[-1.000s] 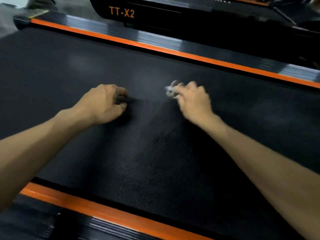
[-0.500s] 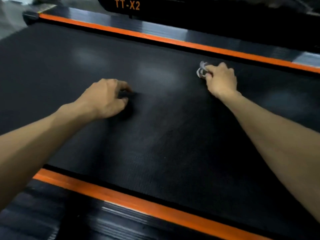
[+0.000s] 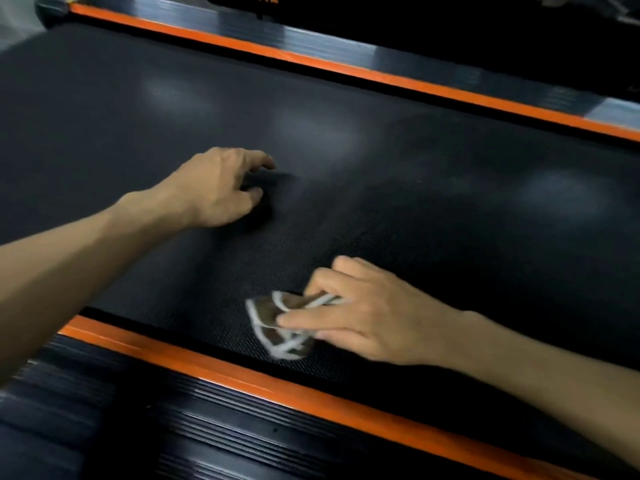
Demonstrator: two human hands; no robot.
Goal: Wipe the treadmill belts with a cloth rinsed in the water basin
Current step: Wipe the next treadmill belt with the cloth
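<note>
The black textured treadmill belt (image 3: 433, 202) fills most of the head view. My right hand (image 3: 377, 317) grips a small crumpled brown cloth with white edging (image 3: 268, 318) and presses it onto the belt close to the near orange stripe. My left hand (image 3: 214, 188) rests on the belt farther up and to the left, propped on arched fingertips and thumb, with nothing in it. The water basin is out of view.
An orange stripe (image 3: 242, 379) and a ribbed black side rail (image 3: 207, 427) border the belt on my side. A second orange stripe (image 3: 346, 69) and rail run along the far side. Behind them is another dark treadmill (image 3: 433, 26).
My right hand has swept the cloth from the far side of the belt back toward the near orange stripe. My left hand has stayed propped in about the same spot.
</note>
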